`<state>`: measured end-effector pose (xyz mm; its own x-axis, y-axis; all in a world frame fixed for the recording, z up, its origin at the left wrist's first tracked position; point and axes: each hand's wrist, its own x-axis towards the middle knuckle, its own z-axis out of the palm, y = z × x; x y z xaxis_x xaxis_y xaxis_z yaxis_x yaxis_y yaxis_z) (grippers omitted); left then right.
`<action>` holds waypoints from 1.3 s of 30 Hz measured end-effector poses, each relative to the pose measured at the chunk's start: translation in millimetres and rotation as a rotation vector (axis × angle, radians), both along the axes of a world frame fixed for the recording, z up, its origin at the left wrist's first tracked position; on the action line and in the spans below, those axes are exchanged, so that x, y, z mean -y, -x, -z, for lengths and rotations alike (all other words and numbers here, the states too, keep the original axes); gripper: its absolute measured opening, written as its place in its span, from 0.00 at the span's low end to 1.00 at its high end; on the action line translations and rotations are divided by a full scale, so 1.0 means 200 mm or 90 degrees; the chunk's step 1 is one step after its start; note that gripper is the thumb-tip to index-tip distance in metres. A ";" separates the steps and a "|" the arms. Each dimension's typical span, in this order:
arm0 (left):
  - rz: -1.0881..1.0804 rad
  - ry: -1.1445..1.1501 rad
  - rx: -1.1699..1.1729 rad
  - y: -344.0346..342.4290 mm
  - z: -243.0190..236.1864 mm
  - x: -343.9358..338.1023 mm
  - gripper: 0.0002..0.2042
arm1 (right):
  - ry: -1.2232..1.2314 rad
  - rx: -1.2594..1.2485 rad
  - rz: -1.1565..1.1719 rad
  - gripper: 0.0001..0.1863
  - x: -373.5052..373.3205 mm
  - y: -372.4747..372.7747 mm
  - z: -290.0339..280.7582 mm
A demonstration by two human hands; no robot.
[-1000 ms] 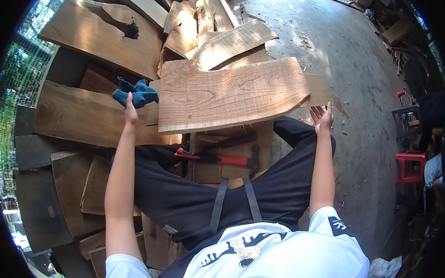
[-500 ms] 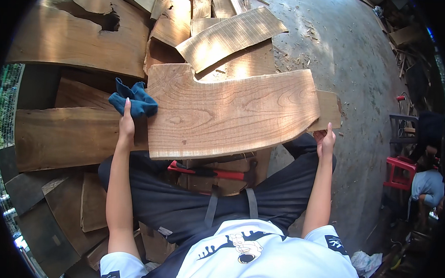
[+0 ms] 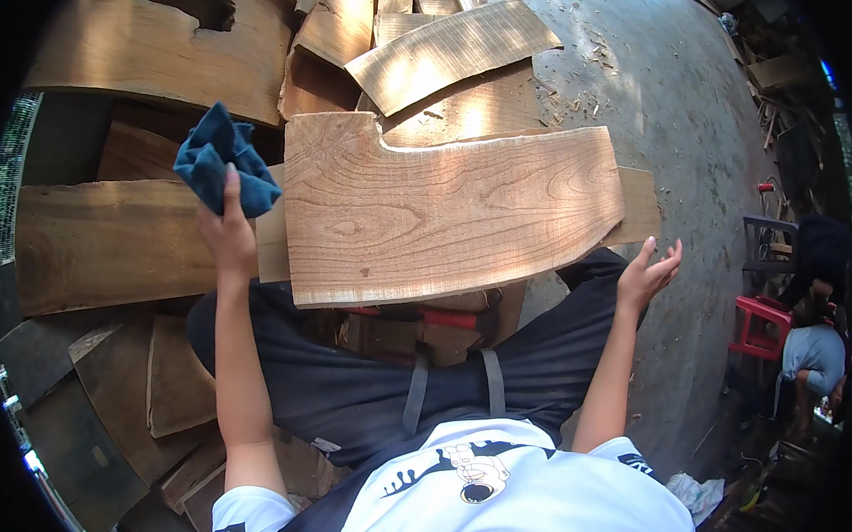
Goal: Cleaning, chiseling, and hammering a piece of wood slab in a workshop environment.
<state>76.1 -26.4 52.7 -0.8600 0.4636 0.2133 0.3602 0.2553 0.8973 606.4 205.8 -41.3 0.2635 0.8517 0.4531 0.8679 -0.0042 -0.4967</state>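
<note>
My left hand grips a crumpled dark teal cloth, raised at the left end of a light, grained wood slab that has a notch in its far edge. The slab lies across the space above my crossed legs, over a thinner board that sticks out at both ends. My right hand is open, fingers curved, just off the right end of the slab and board. A red-and-black tool, perhaps a hammer, is mostly hidden beneath the slab.
Rough planks are piled to the left and ahead. The grey concrete floor at right has wood chips. A red plastic stool, a dark chair and a crouching person in grey are at the right rim.
My left hand and cloth have lifted and shifted leftward, off the slab's end. My right hand has moved away from the board to the right, fingers opening.
</note>
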 end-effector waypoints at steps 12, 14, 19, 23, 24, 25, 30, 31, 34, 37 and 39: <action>0.414 0.450 -0.388 -0.32 -0.02 -0.24 0.27 | 0.147 0.060 -0.619 0.32 0.55 1.37 -0.18; 0.465 0.295 -0.245 -0.16 -0.03 -0.18 0.23 | 0.208 0.117 -0.577 0.37 0.61 1.44 -0.20; 0.281 0.355 -0.360 -0.02 0.16 -0.30 0.22 | 0.291 0.052 -0.589 0.45 0.74 1.72 -0.28; 0.240 0.398 -0.320 0.05 0.30 -0.41 0.24 | 0.166 0.104 -0.583 0.46 0.81 1.85 -0.19; 0.247 0.360 -0.283 0.07 0.31 -0.44 0.25 | 0.166 0.104 -0.577 0.46 0.80 1.85 -0.15; 0.239 0.343 -0.263 0.05 0.34 -0.44 0.25 | 0.131 0.123 -0.585 0.44 0.80 1.85 -0.11; 0.231 0.258 -0.263 0.13 0.49 -0.40 0.23 | 0.035 0.075 -0.641 0.32 0.78 1.86 -0.12; 0.222 0.257 -0.275 0.13 0.49 -0.41 0.24 | 0.036 0.080 -0.639 0.32 0.77 1.85 -0.12; 0.187 0.261 -0.267 0.10 0.51 -0.43 0.25 | 0.017 0.071 -0.676 0.27 0.71 1.81 -0.11; 0.153 0.290 -0.276 0.12 0.54 -0.36 0.29 | 0.021 0.088 -0.725 0.24 0.59 1.72 -0.13; 0.152 0.317 -0.299 0.05 0.55 -0.34 0.29 | 0.015 0.130 -0.727 0.22 0.41 1.55 -0.13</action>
